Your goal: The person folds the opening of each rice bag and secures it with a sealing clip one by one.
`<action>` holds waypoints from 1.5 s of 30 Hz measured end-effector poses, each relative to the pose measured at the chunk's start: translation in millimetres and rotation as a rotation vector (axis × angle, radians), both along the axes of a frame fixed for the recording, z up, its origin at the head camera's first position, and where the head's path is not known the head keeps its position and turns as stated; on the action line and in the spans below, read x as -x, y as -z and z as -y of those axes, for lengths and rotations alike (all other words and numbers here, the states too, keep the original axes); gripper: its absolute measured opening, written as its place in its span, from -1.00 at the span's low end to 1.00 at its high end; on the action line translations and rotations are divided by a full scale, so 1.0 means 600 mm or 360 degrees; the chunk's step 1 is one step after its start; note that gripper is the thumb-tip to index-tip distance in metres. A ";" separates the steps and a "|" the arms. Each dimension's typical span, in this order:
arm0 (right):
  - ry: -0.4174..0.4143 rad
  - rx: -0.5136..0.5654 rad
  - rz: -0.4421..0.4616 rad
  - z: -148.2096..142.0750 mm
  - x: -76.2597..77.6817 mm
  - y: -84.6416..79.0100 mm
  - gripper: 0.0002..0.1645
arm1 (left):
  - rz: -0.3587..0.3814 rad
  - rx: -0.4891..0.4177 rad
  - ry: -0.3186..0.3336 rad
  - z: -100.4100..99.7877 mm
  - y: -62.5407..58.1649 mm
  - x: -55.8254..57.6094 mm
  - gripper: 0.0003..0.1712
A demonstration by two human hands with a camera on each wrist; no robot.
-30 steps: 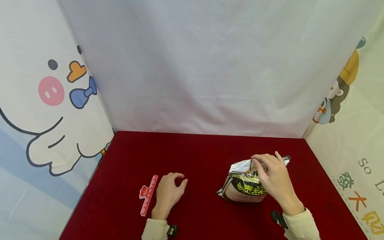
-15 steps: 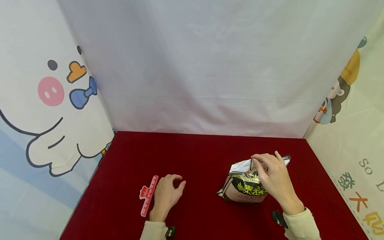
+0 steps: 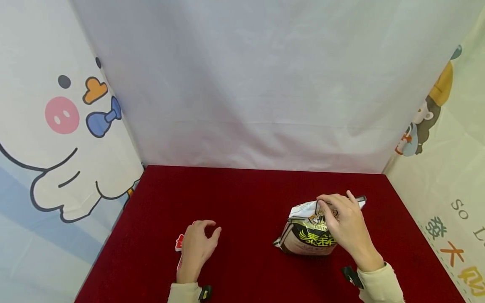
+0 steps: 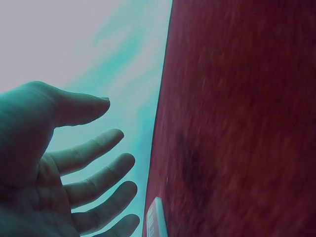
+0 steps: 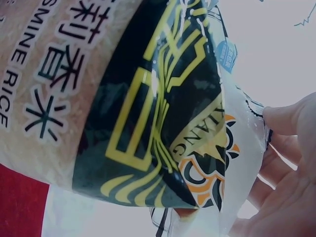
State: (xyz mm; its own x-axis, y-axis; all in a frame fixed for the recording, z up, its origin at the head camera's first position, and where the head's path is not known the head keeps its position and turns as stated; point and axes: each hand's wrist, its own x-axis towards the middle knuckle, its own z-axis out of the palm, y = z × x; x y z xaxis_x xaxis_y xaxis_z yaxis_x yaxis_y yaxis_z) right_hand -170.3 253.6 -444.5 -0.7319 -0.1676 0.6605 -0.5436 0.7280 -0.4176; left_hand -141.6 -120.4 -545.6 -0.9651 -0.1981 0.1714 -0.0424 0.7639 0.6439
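Pinching top edge of black, gold and clear plastic rice bag (image 3: 310,242), right of centre on dark red table (image 3: 242,202), with right hand (image 3: 348,225); holding left hand (image 3: 197,248) empty, fingers parted, near half-hidden red-and-white plastic clip (image 3: 179,243); could slump bag by loosening pinch, or knock clip by dipping.

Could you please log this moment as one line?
right hand: pinches rice bag by top | left hand: empty, near red clip
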 end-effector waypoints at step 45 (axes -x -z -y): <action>-0.0003 0.0018 0.0023 -0.001 -0.004 0.001 -0.82 | 0.0297 0.0060 -0.0243 0.112 0.002 -0.035 -0.44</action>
State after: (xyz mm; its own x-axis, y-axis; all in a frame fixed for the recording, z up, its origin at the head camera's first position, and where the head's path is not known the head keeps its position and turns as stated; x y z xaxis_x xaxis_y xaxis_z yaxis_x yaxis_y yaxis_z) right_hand -168.0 254.0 -445.2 -0.7409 -0.1615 0.6519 -0.5390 0.7220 -0.4338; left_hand -120.6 -187.4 -547.1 -0.9400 -0.3412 0.0033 -0.2748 0.7629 0.5852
